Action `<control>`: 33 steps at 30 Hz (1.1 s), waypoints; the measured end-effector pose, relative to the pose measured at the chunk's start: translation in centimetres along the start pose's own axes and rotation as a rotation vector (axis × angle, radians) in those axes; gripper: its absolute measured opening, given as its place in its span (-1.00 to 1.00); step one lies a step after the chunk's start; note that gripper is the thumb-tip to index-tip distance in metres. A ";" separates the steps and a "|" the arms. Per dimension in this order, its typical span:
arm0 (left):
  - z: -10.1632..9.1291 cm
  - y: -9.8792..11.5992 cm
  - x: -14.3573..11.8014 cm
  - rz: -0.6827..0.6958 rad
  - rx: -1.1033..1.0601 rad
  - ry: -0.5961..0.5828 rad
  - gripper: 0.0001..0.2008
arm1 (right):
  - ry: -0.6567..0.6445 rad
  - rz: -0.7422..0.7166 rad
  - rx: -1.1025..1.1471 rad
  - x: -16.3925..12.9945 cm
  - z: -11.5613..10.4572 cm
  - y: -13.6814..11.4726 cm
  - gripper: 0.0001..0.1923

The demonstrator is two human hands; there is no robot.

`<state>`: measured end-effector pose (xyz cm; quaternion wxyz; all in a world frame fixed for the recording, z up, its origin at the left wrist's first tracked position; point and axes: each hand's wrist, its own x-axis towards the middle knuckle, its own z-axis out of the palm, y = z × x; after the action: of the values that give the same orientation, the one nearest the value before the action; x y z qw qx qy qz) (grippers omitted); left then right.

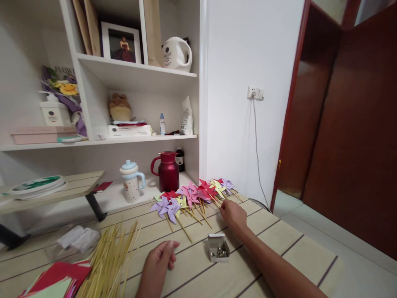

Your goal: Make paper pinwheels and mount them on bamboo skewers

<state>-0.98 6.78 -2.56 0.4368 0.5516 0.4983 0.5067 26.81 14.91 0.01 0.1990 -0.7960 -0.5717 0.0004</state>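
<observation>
Well, stretched the right hand (233,215) to one o'clock from the box (219,259) of metal bits (221,251), with fingers (223,203) bunched together at the pinwheels (190,191); could not tell whether clamped on one. Found the pinwheels spread over the worktop (190,265) at eleven, in front of the jug (169,171). Held the left hand (159,260) at nine, with fingers half curled; could not tell whether quite together. Farther toward nine, saw loose sticks (105,260) and paper (62,275).

Pinwheels (190,192) are purple, pink, red, yellow — the tabletop (192,269), dark-striped beige.
</observation>
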 end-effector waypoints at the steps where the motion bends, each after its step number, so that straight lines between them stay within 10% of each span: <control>1: 0.0 0.0 0.0 0.001 -0.002 -0.004 -0.37 | -0.002 -0.001 -0.015 -0.1 0.2 0.1 -0.79; 33: 0.1 0.3 -0.2 -0.035 0.035 -0.021 -0.44 | 0.002 0.038 -0.044 1.0 1.5 0.5 -0.79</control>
<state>-0.82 6.58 -2.28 0.4411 0.5556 0.5120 0.4844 27.28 16.13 -1.33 0.1819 -0.8109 -0.5561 -0.0092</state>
